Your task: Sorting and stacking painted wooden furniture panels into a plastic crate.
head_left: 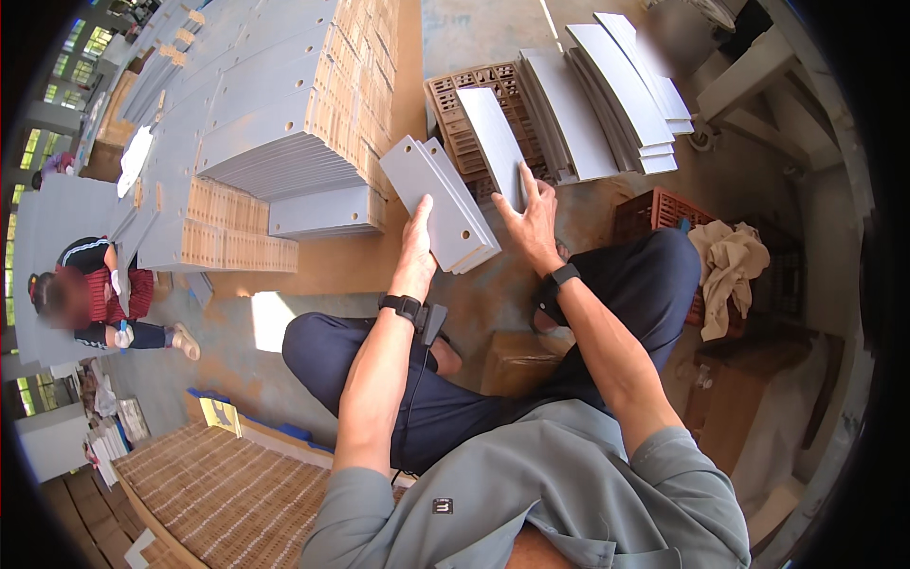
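Note:
My left hand [417, 245] is closed around a small stack of grey boards [434, 197] with drilled round holes near their ends. The stack is tilted in front of me. To its right, my right hand [533, 226] grips the near end of a single grey board [486, 135], thumb on one side and fingers on the other. The far part of that board lies over a brown plastic crate [445, 95]. Beyond my right hand, more long grey boards [569, 109] lean in a row against the crate.
Tall stacks of grey drilled boards [256, 123] with tan edges stand at the left. A red crate [649, 211] with a beige cloth [730, 270] is beside my right knee. A cardboard box [517, 362] sits between my feet. Another person [104, 284] works at far left.

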